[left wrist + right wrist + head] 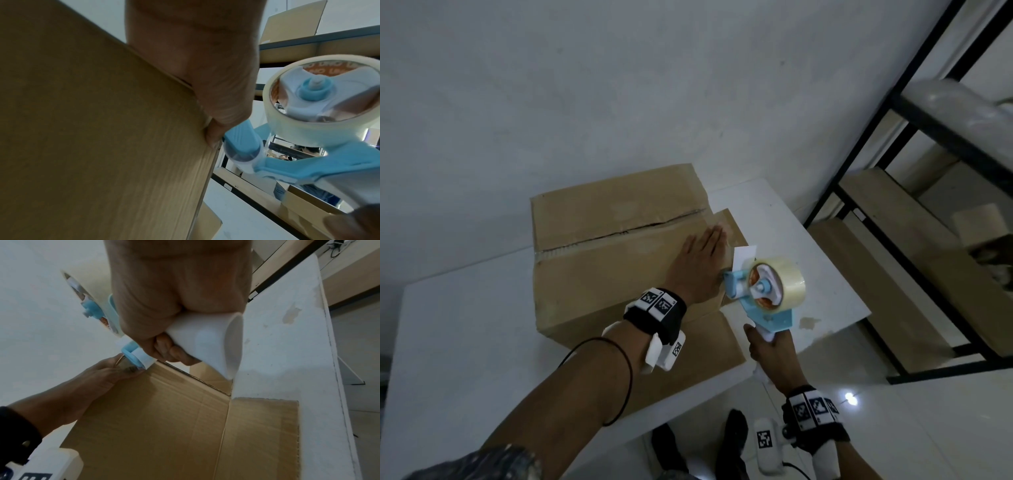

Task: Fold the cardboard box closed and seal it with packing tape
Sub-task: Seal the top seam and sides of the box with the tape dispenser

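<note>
While your left hand [697, 260] lies flat, fingers straight, on the one box [599, 246], your right hand [770, 353] is wrapped round the handle of the single dispenser [760, 291]; its nose sits at the box's right edge, just beside your left thumb [213, 138]; one roll [787, 279] rides above your grip; two top flaps meet at a partly gaping seam [640, 228] beyond your left fingertips; the box rests on one white table [465, 325].

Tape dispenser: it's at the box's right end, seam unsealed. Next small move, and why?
Probably bring the tape dispenser up onto the right end of the open seam and start the tape there. The right hand grips its handle beside the box, while the left hand lies flat, holding the flap down.
</note>
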